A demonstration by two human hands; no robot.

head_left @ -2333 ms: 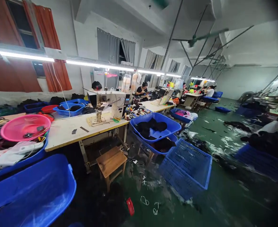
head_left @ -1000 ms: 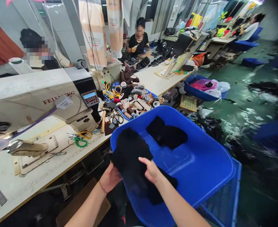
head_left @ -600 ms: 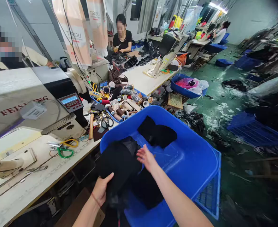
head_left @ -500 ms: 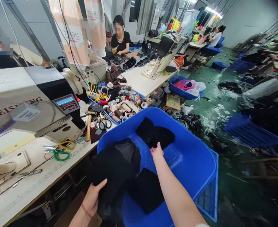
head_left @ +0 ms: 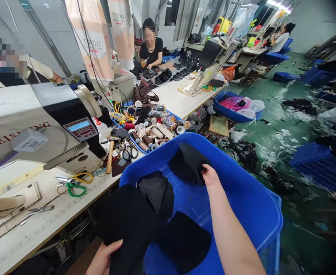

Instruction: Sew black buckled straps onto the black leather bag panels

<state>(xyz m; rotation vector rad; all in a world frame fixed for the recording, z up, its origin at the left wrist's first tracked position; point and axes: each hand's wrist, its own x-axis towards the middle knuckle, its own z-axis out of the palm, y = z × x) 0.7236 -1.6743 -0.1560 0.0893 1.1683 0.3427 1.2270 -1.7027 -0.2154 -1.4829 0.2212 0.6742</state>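
Note:
A big blue plastic tub (head_left: pixel 250 198) stands before me with black fabric pieces in it. My right hand (head_left: pixel 209 176) reaches deep into the tub and is closed on a black fabric piece (head_left: pixel 187 164) at the far side. At the bottom edge, my left hand (head_left: pixel 103 259) grips a large pile of black fabric (head_left: pixel 133 225) that hangs over the tub's near rim. Another black piece (head_left: pixel 183 240) lies under my right forearm.
To the left is a sewing machine (head_left: pixel 27 126) on a white table (head_left: pixel 36 225), with green-handled scissors (head_left: pixel 74 188), a hammer (head_left: pixel 109 152) and a tray of thread spools (head_left: pixel 147 133). People sit at the tables behind. Blue crates (head_left: pixel 319 168) and scraps lie on the green floor.
My right hand moved forward from the near pile and closed on the far black piece. My left hand drew the large pile toward me and lower in view.

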